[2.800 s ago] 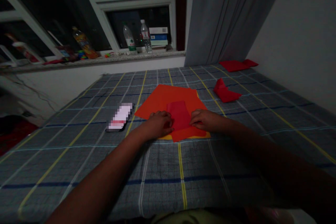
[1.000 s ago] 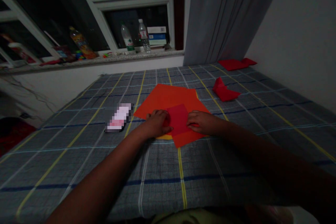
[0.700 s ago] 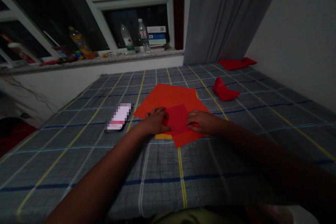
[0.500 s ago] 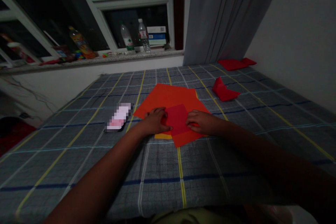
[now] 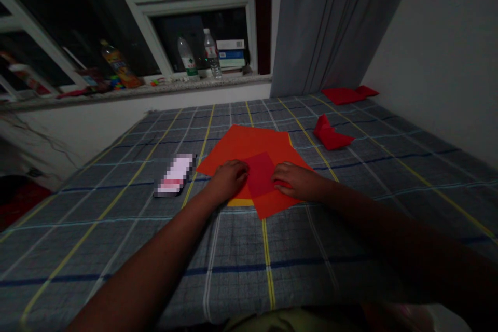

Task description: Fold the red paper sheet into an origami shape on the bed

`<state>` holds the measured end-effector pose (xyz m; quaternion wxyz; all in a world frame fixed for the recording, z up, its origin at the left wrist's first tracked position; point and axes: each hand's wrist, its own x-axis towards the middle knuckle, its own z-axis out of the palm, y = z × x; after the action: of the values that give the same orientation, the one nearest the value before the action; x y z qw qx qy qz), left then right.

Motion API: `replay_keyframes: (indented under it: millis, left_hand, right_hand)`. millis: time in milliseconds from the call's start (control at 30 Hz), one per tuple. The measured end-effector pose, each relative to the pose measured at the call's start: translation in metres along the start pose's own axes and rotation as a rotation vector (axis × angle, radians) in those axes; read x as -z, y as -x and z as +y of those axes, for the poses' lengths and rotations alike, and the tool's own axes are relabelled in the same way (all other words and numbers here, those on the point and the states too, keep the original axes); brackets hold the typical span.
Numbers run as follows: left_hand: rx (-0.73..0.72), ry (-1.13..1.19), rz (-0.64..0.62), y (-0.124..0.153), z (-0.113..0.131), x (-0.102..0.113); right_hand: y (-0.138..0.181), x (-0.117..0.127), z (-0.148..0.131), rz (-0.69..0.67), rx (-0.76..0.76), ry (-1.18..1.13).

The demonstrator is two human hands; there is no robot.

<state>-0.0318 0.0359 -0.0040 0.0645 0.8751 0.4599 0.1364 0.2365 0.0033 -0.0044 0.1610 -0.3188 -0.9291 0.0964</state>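
The left hand (image 5: 229, 179) and right hand (image 5: 293, 181) are apart, one on each side of the red paper (image 5: 261, 174); whether either pinches it, I cannot tell. The paper is creased, a pinkish-red panel with a brighter orange-red part nearest the person. It lies on the orange sheet (image 5: 252, 140), over whose near edge it sticks out onto the cloth (image 5: 237, 259). A yellow strip (image 5: 239, 202) shows below the left hand.

Both forearms reach in from the near side and converge; both hands are low, palms down, fingers curled inward. The panel's longer way runs away from the person, its far end leaning slightly left. One near corner points at the person; the hands partly hide the sides.
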Motion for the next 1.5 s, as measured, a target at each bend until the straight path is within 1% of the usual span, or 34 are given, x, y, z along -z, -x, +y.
replay_keyframes:
  millis: [167,300,500,600,700,800,867,900,1067,1167,1300,1500]
  left_hand:
    - [0.188,-0.081,0.016,-0.002,-0.002,-0.001]
    - [0.240,-0.105,-0.027,-0.001,-0.002,0.002]
    - [0.247,-0.098,-0.191,0.002,0.001,0.011]
    - [0.227,-0.089,-0.287,0.003,0.004,0.018]
    - [0.196,-0.078,-0.337,0.005,0.009,0.024]
    - [0.184,-0.081,-0.359,0.007,0.011,0.026]
    - [0.183,-0.081,-0.339,0.007,0.008,0.025]
    - [0.186,-0.076,-0.308,0.007,0.006,0.024]
    - [0.205,-0.052,-0.070,-0.002,-0.005,0.015]
    - [0.201,-0.099,0.008,-0.008,-0.003,0.013]
    - [0.187,-0.184,0.038,-0.010,0.005,0.014]
    - [0.195,-0.245,-0.016,-0.007,0.010,0.021]
  right_hand:
    - [-0.001,0.001,-0.001,-0.010,0.014,0.000]
    - [0.000,0.001,-0.001,-0.004,0.008,-0.011]
    - [0.000,0.000,0.001,-0.017,0.011,-0.008]
    - [-0.001,0.000,0.002,-0.015,0.013,-0.003]
    - [-0.001,0.000,0.001,-0.020,0.014,0.003]
    - [-0.001,0.001,0.000,-0.025,0.007,0.004]
    - [-0.001,0.002,0.000,-0.021,0.006,-0.001]
    - [-0.001,0.002,-0.001,-0.018,0.006,-0.005]
    - [0.000,0.002,0.000,-0.010,0.007,-0.016]
    - [-0.001,0.001,0.000,-0.016,0.013,-0.009]
    - [-0.001,0.000,0.001,-0.018,0.011,-0.001]
    - [-0.001,0.000,0.000,-0.007,0.007,-0.014]
